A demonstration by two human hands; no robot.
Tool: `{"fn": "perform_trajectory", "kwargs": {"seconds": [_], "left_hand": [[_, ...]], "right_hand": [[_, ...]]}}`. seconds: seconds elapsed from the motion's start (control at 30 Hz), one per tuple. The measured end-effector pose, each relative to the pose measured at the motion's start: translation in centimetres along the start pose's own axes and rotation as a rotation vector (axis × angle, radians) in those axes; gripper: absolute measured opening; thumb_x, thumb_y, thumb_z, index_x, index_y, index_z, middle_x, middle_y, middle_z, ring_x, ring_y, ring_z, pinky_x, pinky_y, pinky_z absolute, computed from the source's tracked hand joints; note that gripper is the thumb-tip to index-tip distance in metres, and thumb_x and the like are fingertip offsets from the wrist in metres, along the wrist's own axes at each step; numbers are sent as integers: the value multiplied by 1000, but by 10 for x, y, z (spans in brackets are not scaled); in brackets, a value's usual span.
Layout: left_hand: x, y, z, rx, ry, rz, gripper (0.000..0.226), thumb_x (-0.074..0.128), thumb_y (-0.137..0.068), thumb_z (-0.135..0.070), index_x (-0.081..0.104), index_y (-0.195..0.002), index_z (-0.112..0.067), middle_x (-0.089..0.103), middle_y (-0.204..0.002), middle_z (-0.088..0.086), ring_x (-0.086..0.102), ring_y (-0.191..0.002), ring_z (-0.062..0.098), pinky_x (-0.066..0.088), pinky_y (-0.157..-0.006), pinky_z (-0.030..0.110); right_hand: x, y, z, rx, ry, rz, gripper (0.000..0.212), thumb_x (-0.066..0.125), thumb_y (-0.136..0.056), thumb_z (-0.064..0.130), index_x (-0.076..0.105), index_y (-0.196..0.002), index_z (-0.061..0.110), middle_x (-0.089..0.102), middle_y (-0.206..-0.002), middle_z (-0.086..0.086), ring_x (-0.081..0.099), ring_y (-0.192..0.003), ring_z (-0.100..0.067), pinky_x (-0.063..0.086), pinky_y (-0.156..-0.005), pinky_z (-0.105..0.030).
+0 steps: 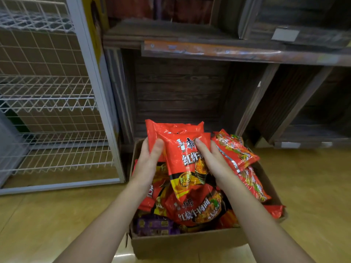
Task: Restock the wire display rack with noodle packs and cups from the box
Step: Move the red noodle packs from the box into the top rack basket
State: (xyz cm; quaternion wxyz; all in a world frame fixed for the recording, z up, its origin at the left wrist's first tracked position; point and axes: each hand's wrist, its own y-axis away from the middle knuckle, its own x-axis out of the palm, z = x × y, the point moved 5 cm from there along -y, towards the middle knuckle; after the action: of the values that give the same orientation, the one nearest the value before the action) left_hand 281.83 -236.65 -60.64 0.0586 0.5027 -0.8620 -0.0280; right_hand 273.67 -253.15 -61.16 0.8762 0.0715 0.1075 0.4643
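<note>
A cardboard box (186,243) on the floor holds several red noodle packs (197,211) and a purple pack (153,224). Above the box, my left hand (148,162) and my right hand (210,160) grip a small stack of red noodle packs (180,149) between them, one hand on each side, thumbs on the front pack. The white wire display rack (47,95) stands to the left, and the shelves I can see hold nothing.
A dark wooden shelf unit (190,52) stands directly behind the box, with bare compartments. More red packs (235,150) lean at the box's right side. Tan floor (313,186) spreads around the box.
</note>
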Motion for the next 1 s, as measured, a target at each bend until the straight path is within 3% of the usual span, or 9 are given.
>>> {"fn": "perform_trajectory", "kwargs": {"seconds": [0.07,0.13,0.27,0.37,0.47,0.57,0.67,0.87,1.0], "left_hand": [[4,-2,-7,43,-69,78,101,68,-56,-75,33,-142,-35,56,-120,-18,57,-110,6,45,-94,29],[6,-5,-11,46,-34,106,89,76,-61,-55,36,-139,-36,62,-119,-10,65,-105,12,54,-89,32],[1,-14,-9,59,-18,52,70,77,-70,-56,40,-127,-40,64,-117,-8,67,-101,12,55,-91,40],[-7,-9,-13,33,-49,-9,61,68,-57,-68,43,-110,-52,65,-109,-14,68,-93,4,56,-87,38],[-11,1,-40,-10,-26,-8,50,66,-63,-64,45,-109,-58,66,-113,-11,69,-98,10,57,-86,40],[-15,13,-93,-17,14,-34,44,73,-73,-58,50,-111,-51,68,-110,-8,70,-96,12,58,-78,33],[-24,33,-159,-69,43,-41,35,63,-78,-48,58,-111,-40,73,-100,-12,71,-90,9,56,-71,24],[-54,81,-295,-141,32,-143,49,60,-86,-45,50,-133,-33,69,-114,-6,69,-100,15,54,-87,39],[-76,115,-393,-145,-48,-302,29,44,-99,-37,47,-128,-36,65,-109,-6,65,-96,15,53,-85,40]], "right_hand": [[-1,-3,4,6,-26,-8,44,60,-86,57,37,-120,41,56,-110,14,59,-99,-9,48,-92,-34],[0,-2,7,23,-85,9,46,60,-87,53,34,-122,40,55,-106,15,59,-93,-7,51,-82,-30],[-1,0,13,41,-88,19,65,54,-91,49,19,-145,39,45,-94,22,51,-82,1,44,-67,-22],[2,6,25,83,-22,35,47,51,-91,49,20,-126,46,43,-95,26,50,-83,4,44,-74,-24],[5,20,56,94,-9,42,47,55,-79,58,25,-114,49,49,-108,26,54,-97,0,46,-97,-36],[12,35,101,95,-38,52,43,57,-72,62,35,-107,54,55,-116,18,59,-108,-10,47,-102,-42],[21,57,157,83,-45,30,51,64,-75,67,38,-116,52,60,-121,10,62,-111,-15,50,-99,-47],[45,118,291,50,35,41,60,57,-74,66,34,-124,44,56,-115,20,58,-109,-9,48,-98,-42],[66,161,387,23,52,100,46,55,-83,61,30,-119,46,55,-111,20,58,-104,-7,48,-90,-34]]}}
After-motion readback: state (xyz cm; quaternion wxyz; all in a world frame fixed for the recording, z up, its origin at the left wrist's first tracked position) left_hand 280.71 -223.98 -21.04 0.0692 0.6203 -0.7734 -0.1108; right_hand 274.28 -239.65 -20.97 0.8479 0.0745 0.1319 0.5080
